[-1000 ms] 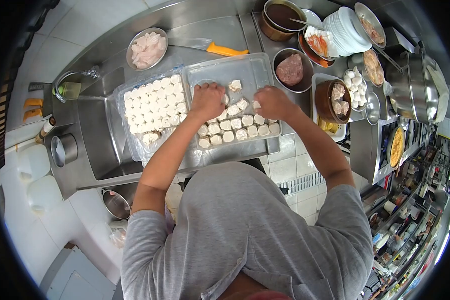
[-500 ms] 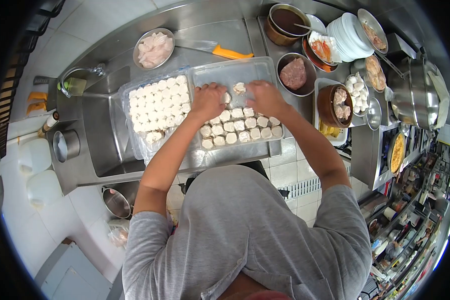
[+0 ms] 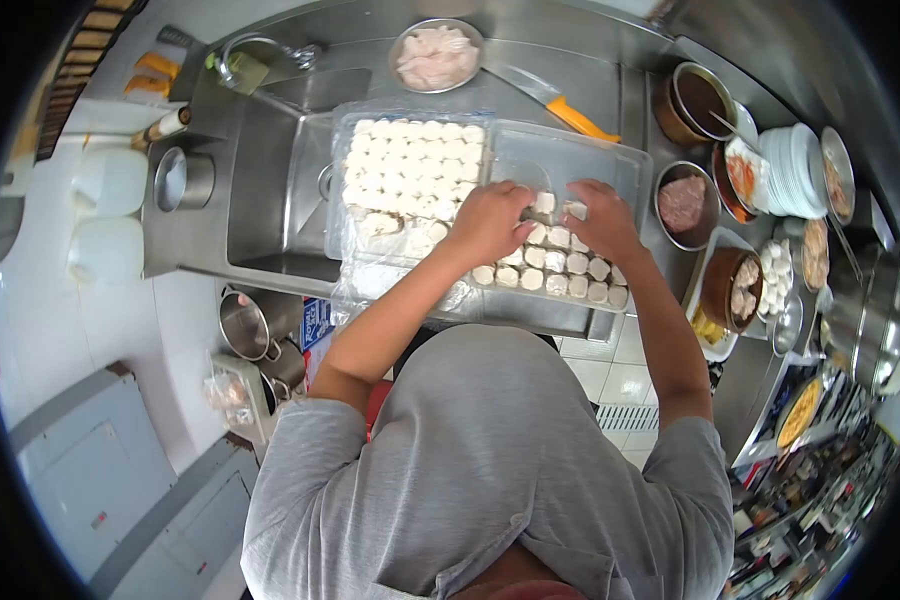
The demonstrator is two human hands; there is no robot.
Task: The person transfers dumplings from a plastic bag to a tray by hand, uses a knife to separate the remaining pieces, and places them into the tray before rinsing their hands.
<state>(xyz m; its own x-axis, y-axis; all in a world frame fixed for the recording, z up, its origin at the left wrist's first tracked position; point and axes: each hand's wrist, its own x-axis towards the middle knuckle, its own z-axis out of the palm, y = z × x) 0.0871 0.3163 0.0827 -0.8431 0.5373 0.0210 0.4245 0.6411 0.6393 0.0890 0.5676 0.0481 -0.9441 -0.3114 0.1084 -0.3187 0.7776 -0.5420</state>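
Note:
My left hand (image 3: 493, 222) is over the right-hand clear plastic tray (image 3: 610, 150), thumb and fingers curled at a pale, roughly round dumpling-like piece (image 3: 543, 202). Across from it, my right hand (image 3: 605, 222) has its fingertips closed around a second such piece (image 3: 576, 210). Both hands partly hide rows of similar pieces (image 3: 557, 260) filling the near part of this tray. To the left stands another plastic-lined tray packed with white pieces (image 3: 415, 160), a few lying apart near its front edge.
A bowl of pale raw slices (image 3: 437, 57) and a yellow-handled knife (image 3: 582, 118) lie behind the trays. Right are a bowl of minced meat (image 3: 683, 203), a pot of dark sauce (image 3: 700, 100), stacked plates (image 3: 792, 170) and a round wooden container (image 3: 732, 290). A sink (image 3: 270, 190) is left.
The view has shifted, so the counter and trays appear farther right. Both hands stay over the right tray, the right hand now closer around its piece.

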